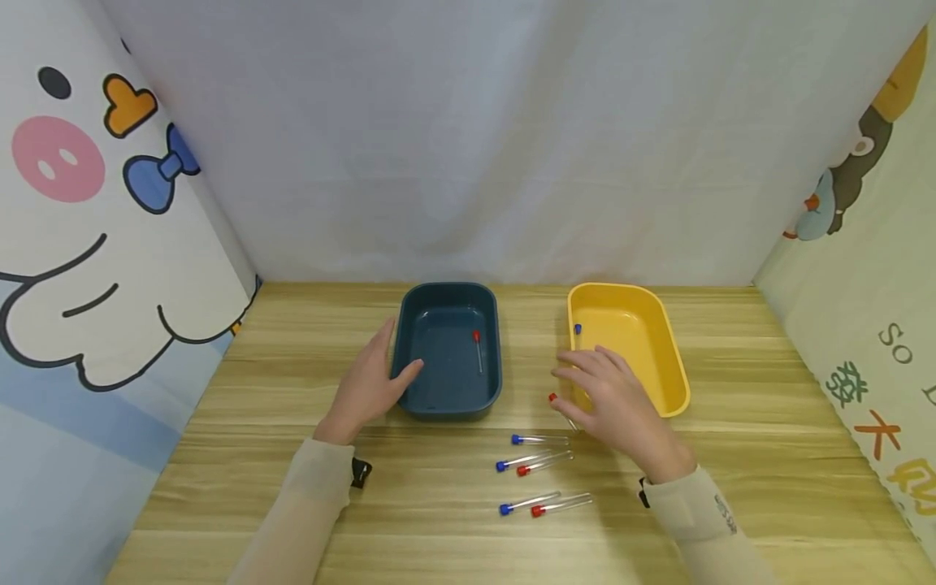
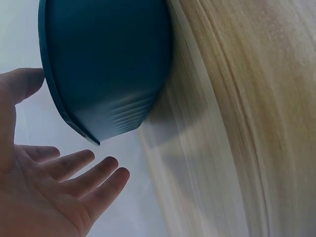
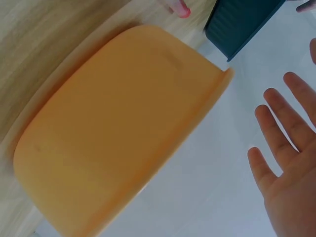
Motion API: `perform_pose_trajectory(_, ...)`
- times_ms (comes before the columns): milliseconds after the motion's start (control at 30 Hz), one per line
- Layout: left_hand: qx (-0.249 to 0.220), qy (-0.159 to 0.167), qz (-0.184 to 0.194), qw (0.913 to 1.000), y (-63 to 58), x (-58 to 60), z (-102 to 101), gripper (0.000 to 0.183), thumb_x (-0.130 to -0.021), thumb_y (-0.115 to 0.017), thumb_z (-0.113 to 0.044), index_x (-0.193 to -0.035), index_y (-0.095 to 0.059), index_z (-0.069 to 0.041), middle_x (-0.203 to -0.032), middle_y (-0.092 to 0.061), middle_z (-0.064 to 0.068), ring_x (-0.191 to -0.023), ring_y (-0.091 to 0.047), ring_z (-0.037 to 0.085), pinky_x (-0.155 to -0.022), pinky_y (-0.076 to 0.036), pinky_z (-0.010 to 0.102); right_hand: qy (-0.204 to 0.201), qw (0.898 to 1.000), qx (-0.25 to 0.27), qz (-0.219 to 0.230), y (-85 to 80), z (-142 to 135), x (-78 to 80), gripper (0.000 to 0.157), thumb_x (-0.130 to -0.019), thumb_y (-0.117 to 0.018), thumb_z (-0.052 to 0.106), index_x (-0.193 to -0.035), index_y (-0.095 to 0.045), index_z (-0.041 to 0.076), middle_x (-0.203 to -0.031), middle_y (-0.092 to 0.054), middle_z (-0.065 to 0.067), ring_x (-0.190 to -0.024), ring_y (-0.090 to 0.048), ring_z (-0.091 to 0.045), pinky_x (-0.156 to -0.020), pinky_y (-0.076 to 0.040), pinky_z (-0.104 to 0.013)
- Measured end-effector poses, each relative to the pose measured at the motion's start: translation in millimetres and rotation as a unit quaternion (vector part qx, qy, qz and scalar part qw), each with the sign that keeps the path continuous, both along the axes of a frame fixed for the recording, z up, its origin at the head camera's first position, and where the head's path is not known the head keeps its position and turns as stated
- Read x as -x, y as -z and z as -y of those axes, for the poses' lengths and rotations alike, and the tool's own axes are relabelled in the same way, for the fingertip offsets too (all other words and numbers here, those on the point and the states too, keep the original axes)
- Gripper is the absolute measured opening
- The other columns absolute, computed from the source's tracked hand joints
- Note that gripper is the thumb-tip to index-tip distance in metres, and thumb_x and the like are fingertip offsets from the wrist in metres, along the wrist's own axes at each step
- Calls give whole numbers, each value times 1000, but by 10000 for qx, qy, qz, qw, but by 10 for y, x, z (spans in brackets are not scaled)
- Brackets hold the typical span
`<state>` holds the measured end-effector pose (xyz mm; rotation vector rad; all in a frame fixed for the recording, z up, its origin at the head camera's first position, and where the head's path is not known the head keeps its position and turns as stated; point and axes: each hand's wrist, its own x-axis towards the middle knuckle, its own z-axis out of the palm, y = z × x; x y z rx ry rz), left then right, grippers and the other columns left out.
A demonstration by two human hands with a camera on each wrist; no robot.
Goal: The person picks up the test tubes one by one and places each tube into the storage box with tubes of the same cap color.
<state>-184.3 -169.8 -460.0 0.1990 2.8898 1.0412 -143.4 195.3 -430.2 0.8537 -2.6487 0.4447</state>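
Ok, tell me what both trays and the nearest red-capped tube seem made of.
Dark blue tray: probably plastic, slight sheen, moulded ribs. Yellow tray: likely plastic, smooth, evenly coloured. Nearest red-capped tube: transparent, shiny; glass or clear plastic, can't tell.

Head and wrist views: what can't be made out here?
Head: near left corner of the yellow tray, mostly behind the right hand.
Left wrist: inside of the dark blue tray, hidden by its outside.
Right wrist: red-tipped thing, blurred, cut off by the top edge.

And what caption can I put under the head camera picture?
Left hand at the blue tray, right hand by the yellow tray, capped tubes on the table.
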Motion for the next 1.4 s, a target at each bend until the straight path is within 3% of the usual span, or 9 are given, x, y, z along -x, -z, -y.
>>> perform_pose_trajectory(333,-210,-61,-110,9997,32,-4,-11,85,-103,-58,-47,-167,-13,-12,-167,-32,19,-149,-40,42,-114,-41,65,-233,9997,70,45,56,14,-67,41,-84,-86,27,-118,-75,7,-132,-70,-13,-124,-64,-32,-116,-41,-54)
perform_pose_trajectory(1000,-117,-81,-94,9999,66,-18,-30,78,-105,-58,-40,-164,-21,-5,-167,-31,22,-145,-45,43,-113,-43,62,-897,9950,422,-102,190,46,-161,50,-79,-88,28,-121,-74,5,-129,-72,-11,-119,-67,-30,-103,-55,-48)
perform_pose_trajectory(1267,-143,-204,-68,9997,89,3,-54,76,-105,-57,-40,-164,-23,-4,-165,-34,22,-142,-49,41,-112,-45,60,-1081,9926,508,-219,217,47,-167,49,-76,-90,26,-117,-75,4,-124,-73,-11,-114,-69,-27,-97,-58,-45)
perform_pose_trajectory(1400,-230,-305,-21,9993,97,12,-65,75,-106,-56,-40,-164,-24,-6,-164,-36,22,-140,-51,40,-110,-47,60,-1148,9919,474,-275,239,40,-172,44,-80,-87,29,-115,-75,5,-123,-74,-11,-113,-70,-26,-96,-58,-44)
